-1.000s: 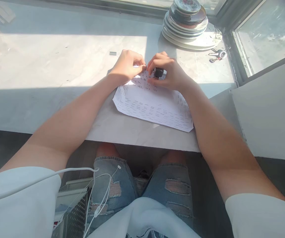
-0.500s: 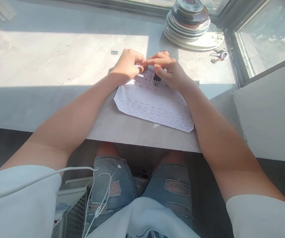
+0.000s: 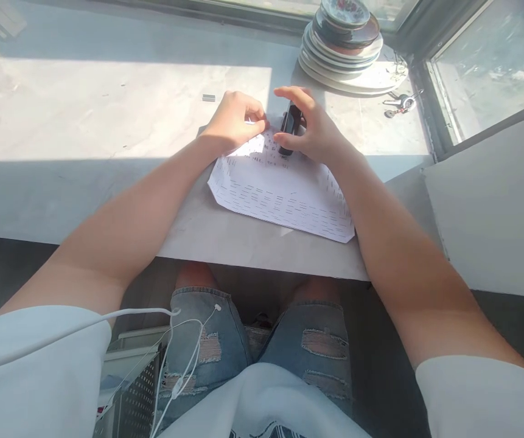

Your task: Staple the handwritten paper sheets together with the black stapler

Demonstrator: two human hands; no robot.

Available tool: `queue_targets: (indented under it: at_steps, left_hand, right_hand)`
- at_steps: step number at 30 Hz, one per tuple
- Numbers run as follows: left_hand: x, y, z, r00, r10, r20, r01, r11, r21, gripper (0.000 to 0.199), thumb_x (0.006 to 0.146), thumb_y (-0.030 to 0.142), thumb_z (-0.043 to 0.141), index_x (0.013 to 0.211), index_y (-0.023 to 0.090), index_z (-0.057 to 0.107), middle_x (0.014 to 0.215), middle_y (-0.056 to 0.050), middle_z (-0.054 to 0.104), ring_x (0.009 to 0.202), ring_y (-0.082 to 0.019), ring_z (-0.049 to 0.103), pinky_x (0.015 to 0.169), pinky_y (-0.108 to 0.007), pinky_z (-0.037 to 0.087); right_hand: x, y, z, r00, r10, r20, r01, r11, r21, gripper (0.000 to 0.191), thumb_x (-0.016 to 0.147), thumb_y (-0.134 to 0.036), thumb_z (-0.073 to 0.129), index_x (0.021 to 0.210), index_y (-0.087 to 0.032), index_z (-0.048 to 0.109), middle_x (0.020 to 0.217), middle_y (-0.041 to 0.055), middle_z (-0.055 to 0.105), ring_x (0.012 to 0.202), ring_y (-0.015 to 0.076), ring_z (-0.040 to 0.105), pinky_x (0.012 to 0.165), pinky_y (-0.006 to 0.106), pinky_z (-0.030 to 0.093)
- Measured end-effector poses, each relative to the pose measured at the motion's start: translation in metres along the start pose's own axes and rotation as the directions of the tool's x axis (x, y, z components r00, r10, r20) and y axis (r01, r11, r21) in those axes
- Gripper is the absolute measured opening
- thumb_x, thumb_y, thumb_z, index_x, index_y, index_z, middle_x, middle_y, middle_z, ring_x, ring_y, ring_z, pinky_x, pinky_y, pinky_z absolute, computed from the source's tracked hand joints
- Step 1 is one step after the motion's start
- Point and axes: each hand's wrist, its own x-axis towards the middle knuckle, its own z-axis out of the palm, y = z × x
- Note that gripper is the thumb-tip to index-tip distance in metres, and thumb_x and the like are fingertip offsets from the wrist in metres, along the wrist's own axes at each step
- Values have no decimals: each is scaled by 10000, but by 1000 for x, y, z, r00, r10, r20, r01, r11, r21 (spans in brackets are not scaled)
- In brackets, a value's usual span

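Observation:
A white sheet of paper (image 3: 284,194) with folded-in or cut corners lies near the table's front edge, covered with rows of short, staple-like marks. My left hand (image 3: 238,118) pinches the sheet's far edge between thumb and fingers. Around a small black stapler (image 3: 291,125) at the far side of the sheet curls my right hand (image 3: 314,128). Its thumb lies across the near part of the stapler and the index finger reaches past the far end. A short grey strip of staples (image 3: 209,97) rests on the table beyond my left hand.
A stack of plates (image 3: 344,55) stands at the back right by the window. Keys (image 3: 403,104) lie beside it. The pale table (image 3: 83,121) spreads to the left, partly sunlit. A white cable (image 3: 129,311) hangs over my lap, near a drawer or basket (image 3: 138,383) at lower left.
My right hand has drawn back from my left fingertips, and its fingers have spread. More of the black stapler now shows. The left hand keeps its hold on the paper.

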Motion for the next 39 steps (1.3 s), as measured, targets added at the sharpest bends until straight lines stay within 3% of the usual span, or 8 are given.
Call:
queue_targets:
  at_steps: [7,12,18,25,28,32,39]
  left_hand:
    - [0,2,3,995,44,-85,-42,999,27,518,965,538,467,1368,463,784,1093,24,831,1245,-334,705,1054,-615,540]
    - [0,1,3,994,83,-69,-78,995,67,515,989,533,477,1400,442,774,1096,2,833,1231,-340,715,1061,-627,533]
    - [-1,2,2,996,81,-45,-77,993,89,508,1000,541,454,1377,446,781,1142,5,827,1204,-343,717,1033,-610,537]
    - [-2,0,4,997,-1,-75,-1,1000,-26,485,932,434,514,1298,365,825,1120,-34,826,1139,-338,742,937,-531,587]
    - [-1,-1,4,998,-6,-60,5,1000,-12,476,911,402,547,1300,384,820,1132,-25,821,1151,-336,741,927,-528,593]
    - [-2,3,2,996,-68,-54,68,998,10,484,875,408,601,1313,431,807,1081,-4,823,1182,-337,731,933,-543,595]
    - [-5,8,-1,995,-104,5,104,995,-8,517,884,499,593,1366,464,777,1062,17,832,1207,-358,720,991,-609,559]
  right_hand:
    - [0,-2,2,999,-49,-1,49,994,-93,450,777,-533,828,1185,-401,693,1292,85,679,1344,386,558,1025,617,560]
    - [2,-1,7,997,-79,-17,75,980,-183,333,834,-466,810,1140,-386,707,1233,100,669,1289,378,589,1001,612,576]
    - [-1,0,13,998,-67,11,68,960,-272,244,977,-465,658,1214,-418,695,1254,100,652,1312,360,583,1039,633,568]
    - [-11,1,16,990,-59,125,103,920,-379,371,1084,-518,502,1436,-440,594,1549,74,523,1478,371,497,1190,646,484]
    - [-14,1,17,985,-79,151,137,896,-422,445,1108,-539,442,1524,-409,535,1638,87,433,1535,399,437,1217,685,436]
    - [-14,-1,17,980,-92,174,159,890,-427,478,1126,-548,378,1575,-420,479,1614,93,451,1514,403,457,1217,705,421]
    - [-10,-5,11,994,-87,64,102,948,-301,403,1100,-535,396,1441,-465,601,1525,79,553,1482,387,466,1183,655,472]
